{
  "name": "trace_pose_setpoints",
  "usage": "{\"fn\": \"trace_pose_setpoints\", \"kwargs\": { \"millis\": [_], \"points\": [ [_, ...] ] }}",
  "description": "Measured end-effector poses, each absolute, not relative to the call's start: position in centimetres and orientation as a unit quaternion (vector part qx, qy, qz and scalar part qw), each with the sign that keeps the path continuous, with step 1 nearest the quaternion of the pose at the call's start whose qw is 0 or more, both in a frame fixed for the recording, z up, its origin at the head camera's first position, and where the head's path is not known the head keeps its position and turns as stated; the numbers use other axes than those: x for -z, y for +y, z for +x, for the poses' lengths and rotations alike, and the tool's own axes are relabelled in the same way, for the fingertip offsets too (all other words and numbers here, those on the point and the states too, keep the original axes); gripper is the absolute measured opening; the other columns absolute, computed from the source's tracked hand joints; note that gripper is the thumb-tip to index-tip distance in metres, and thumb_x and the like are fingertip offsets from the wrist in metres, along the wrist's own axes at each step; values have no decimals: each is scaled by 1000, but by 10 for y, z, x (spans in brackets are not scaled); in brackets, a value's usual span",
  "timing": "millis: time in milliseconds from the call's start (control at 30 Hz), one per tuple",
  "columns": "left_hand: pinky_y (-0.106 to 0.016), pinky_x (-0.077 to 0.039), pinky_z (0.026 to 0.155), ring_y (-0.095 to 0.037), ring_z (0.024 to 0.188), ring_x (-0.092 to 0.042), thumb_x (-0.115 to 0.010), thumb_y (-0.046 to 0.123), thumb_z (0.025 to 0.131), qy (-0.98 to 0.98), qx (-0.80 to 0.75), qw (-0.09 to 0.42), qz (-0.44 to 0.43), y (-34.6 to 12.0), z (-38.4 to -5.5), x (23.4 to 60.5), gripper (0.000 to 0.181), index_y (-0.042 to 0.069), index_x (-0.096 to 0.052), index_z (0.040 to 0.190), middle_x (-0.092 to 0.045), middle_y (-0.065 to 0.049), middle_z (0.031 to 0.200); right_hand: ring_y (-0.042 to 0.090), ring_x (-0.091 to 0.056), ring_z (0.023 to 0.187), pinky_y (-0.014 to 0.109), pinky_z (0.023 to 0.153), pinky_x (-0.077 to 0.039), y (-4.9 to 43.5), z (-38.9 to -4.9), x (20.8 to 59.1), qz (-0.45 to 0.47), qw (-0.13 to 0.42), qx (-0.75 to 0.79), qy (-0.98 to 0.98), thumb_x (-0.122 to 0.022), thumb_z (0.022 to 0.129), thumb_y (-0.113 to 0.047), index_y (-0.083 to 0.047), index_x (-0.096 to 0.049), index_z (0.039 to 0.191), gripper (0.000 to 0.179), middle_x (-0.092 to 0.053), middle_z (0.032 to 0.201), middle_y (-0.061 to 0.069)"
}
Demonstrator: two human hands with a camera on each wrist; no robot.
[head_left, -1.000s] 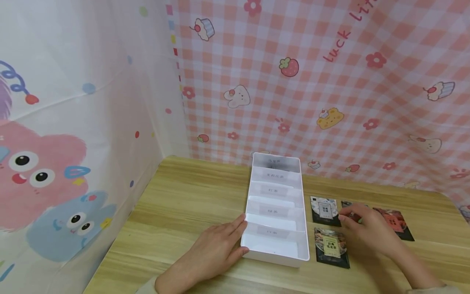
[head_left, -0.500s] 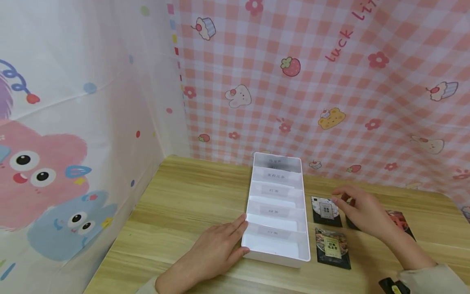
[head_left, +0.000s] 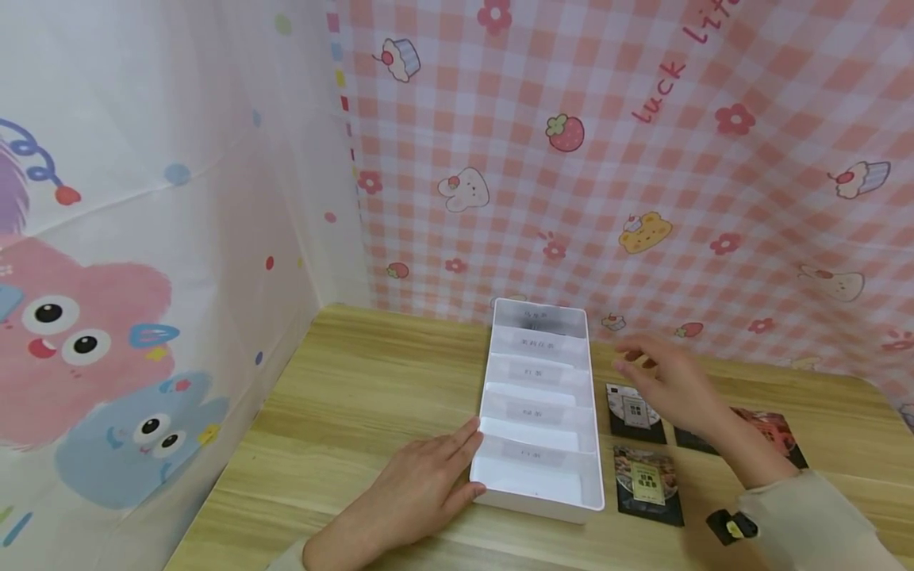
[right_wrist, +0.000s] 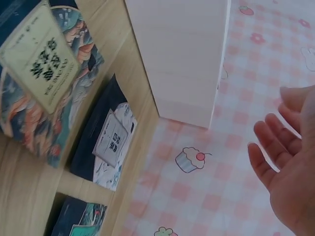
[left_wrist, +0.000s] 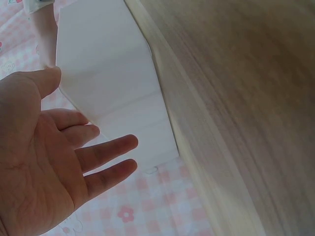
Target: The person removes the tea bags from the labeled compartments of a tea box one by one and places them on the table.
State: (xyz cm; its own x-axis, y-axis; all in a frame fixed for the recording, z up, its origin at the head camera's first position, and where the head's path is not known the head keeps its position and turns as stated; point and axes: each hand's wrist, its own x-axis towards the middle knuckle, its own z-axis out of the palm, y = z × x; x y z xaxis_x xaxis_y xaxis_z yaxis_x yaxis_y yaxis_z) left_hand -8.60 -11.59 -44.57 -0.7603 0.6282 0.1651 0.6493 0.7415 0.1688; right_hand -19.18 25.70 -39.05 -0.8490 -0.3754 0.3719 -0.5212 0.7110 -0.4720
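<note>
A long white divided box [head_left: 589, 381] with a paper label in each compartment stands on the table. Against its near left side my left hand [head_left: 410, 488] rests, fingers extended; in the left wrist view the thumb and fingers of that hand [left_wrist: 54, 147] touch the box wall. My right hand [head_left: 674, 381] hovers right of the box with loosely bent fingers, nothing in them. Below it lie a white-labelled tea packet [head_left: 634, 412], a yellow-labelled oolong tea packet [head_left: 646, 484] and a red tea packet [head_left: 771, 432]. Another dark tea packet [head_left: 693, 440] is mostly hidden by the right hand.
The wooden table [head_left: 371, 381] ends at a pink checked cloth [head_left: 457, 127] behind. On the left hangs a white cloth [head_left: 214, 238] with cartoon figures. Beside the right sleeve [head_left: 807, 515] is a small black item [head_left: 731, 526] with a yellow mark.
My right hand has lifted off the packets and moved left and away, toward the box's far part. The small black item came into view and moved along with the sleeve. The left hand stays put.
</note>
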Motion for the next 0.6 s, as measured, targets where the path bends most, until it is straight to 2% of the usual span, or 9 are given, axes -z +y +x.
{"fn": "trace_pose_setpoints", "kwargs": {
  "millis": [133, 400, 600],
  "points": [
    [-43, -53, 105, -23, 135, -59, -49, 48, 110, -932, 107, 50, -343, -116, -87, 447, 62, 3, -53, 153, -44, -8, 163, 38, -64, 107, 60, 90, -54, 250, -202, 389, 226, 101, -302, -921, -73, 100, -15, -1, -67, 128, 32, -70, 117, 18],
    [-43, -53, 104, -22, 133, -60, -51, 47, 109, -930, 107, 55, -346, -116, -87, 447, 62, 3, -54, 152, -45, -9, 162, 45, -61, 119, 64, 100, -49, 240, -225, 391, 200, 66, -320, -924, -73, 100, -26, 1, -61, 138, 48, -65, 132, 24],
    [-42, -54, 103, -22, 133, -61, -54, 47, 108, -929, 110, 59, -347, -115, -86, 446, 62, 3, -54, 152, -46, -9, 162, 51, -56, 128, 67, 102, -47, 231, -239, 396, 183, 30, -336, -924, -74, 99, -29, 2, -56, 147, 59, -54, 149, 25]
  ]
}}
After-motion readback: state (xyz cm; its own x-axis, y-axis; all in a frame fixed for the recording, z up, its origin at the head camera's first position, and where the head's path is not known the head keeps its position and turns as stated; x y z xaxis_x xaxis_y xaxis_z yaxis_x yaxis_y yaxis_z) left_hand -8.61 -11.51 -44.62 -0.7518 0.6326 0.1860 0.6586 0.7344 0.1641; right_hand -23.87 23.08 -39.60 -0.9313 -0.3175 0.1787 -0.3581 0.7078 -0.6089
